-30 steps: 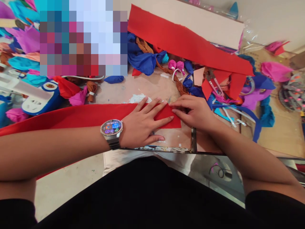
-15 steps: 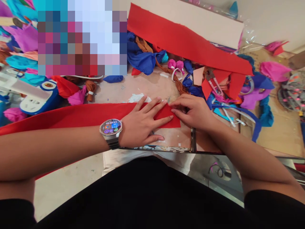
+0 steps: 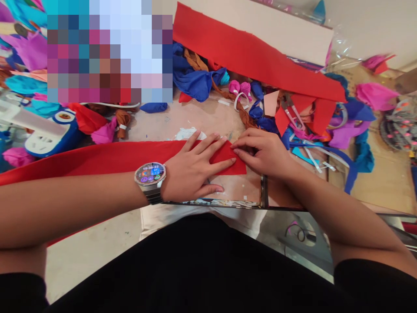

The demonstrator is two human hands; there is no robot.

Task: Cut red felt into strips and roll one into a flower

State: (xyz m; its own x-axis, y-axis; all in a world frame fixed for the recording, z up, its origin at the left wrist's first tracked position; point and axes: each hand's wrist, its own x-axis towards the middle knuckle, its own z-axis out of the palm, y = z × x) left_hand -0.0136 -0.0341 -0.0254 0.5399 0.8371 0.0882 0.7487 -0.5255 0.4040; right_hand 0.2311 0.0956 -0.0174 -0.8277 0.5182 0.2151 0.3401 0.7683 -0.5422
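Note:
A long red fabric strip [image 3: 107, 158] runs from the left edge to the middle of the table [image 3: 233, 187]. Spread flat on the strip near its right end is my left hand [image 3: 200, 167], palm down with fingers apart and a watch [image 3: 150, 174] on the wrist. My right hand [image 3: 262, 150] rests at the strip's right end, its thumb and forefinger pinched together at the upper edge of the cloth. The fingertips hide exactly how much fabric lies between them.
A wide red cloth piece [image 3: 260, 56] lies across the back over blue cloth bundles [image 3: 197, 82]. Thread snips [image 3: 291, 114] lie among scraps at right. A blue-and-white power strip [image 3: 48, 134] sits at left, a pink cloth piece [image 3: 376, 95] far right. A pixelated patch covers the upper left.
Both hands hold the same positions on the red strip. The view has shifted very slightly; nothing else visibly differs.

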